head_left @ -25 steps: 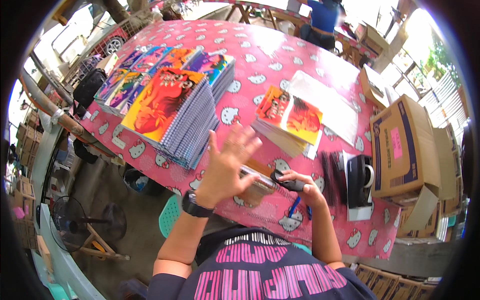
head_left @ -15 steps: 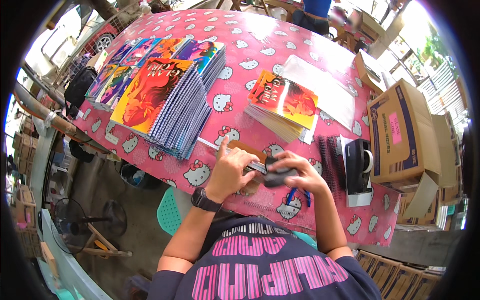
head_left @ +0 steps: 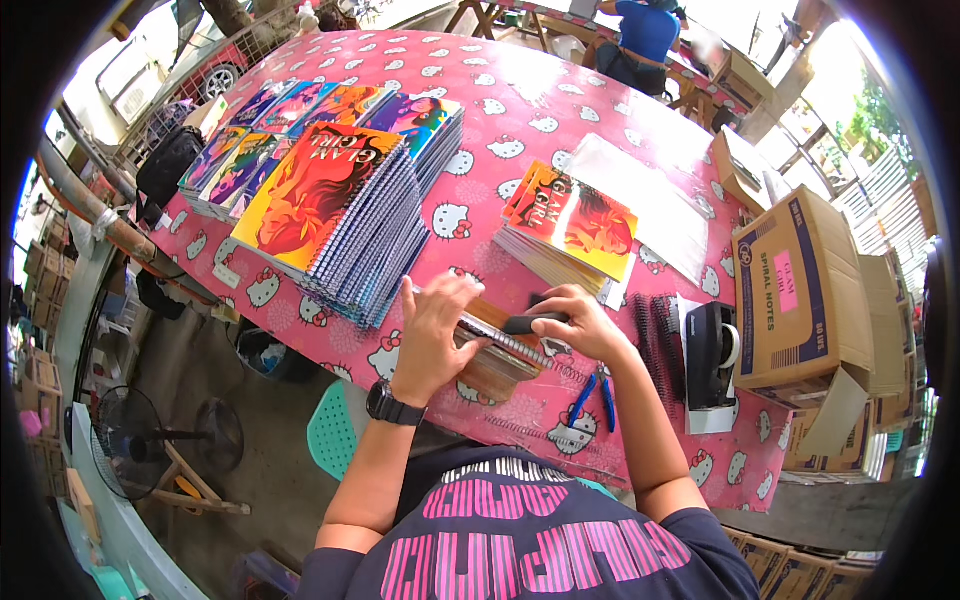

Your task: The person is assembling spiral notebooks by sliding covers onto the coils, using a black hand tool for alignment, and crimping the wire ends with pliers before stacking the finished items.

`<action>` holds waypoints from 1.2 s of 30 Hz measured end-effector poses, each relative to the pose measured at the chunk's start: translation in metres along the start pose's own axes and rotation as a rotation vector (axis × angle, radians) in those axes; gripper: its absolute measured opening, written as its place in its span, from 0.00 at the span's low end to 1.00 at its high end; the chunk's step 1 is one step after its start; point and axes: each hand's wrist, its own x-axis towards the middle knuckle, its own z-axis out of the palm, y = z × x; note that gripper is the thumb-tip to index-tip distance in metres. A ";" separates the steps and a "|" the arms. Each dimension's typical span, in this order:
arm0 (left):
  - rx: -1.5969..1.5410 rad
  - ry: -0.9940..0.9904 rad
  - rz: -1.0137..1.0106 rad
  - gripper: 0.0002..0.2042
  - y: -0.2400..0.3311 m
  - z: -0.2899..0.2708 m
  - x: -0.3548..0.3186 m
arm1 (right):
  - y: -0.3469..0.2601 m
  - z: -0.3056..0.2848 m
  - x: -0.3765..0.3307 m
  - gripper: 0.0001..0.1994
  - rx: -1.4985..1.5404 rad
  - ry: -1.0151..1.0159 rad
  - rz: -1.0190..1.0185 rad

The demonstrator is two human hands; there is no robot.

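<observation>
My left hand (head_left: 430, 335), with a black watch at its wrist, holds a spiral notebook (head_left: 505, 342) by its bound edge, thumb on the near side and fingers on the far side. Beneath the notebook a brown wooden piece (head_left: 495, 373) shows in part. My right hand (head_left: 580, 322) grips a black hand tool (head_left: 527, 324) and keeps it against the spine's right part; the fingers hide much of the tool, so its kind is unclear. Blue-handled pliers (head_left: 592, 402) lie just below the right hand.
Bound notebooks (head_left: 340, 215) stand in tall stacks at left. A smaller pile of orange-covered books (head_left: 585, 220) lies ahead, beside a clear plastic sheet (head_left: 650, 200). Black coils (head_left: 662, 345), a tape dispenser (head_left: 712, 350) and a carton (head_left: 790, 290) are at right. Another person (head_left: 640, 45) sits far back.
My right hand has shifted slightly up and left with the black tool, uncovering the pliers and more of the notebook's spine. My left hand has slid a little left.
</observation>
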 end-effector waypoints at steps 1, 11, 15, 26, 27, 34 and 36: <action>-0.056 0.114 -0.041 0.38 -0.001 -0.001 0.001 | 0.007 -0.005 0.008 0.23 -0.180 0.082 0.094; -1.013 0.342 -0.493 0.35 -0.045 0.031 -0.024 | -0.023 -0.005 0.014 0.20 0.554 -0.207 -0.273; -1.155 0.391 -0.553 0.28 -0.050 0.031 -0.024 | -0.005 -0.007 0.036 0.21 -0.025 -0.122 -0.001; -1.137 0.354 -0.526 0.19 -0.070 0.040 -0.035 | -0.007 0.011 0.048 0.23 0.341 -0.226 -0.121; -1.141 0.346 -0.513 0.19 -0.071 0.036 -0.028 | -0.013 0.006 0.059 0.25 0.012 -0.202 0.035; -1.204 0.335 -0.534 0.17 -0.065 0.033 -0.029 | -0.013 0.008 0.072 0.25 0.135 -0.282 -0.028; -1.253 0.318 -0.586 0.16 -0.060 0.034 -0.033 | -0.014 0.014 0.066 0.24 0.228 -0.195 -0.018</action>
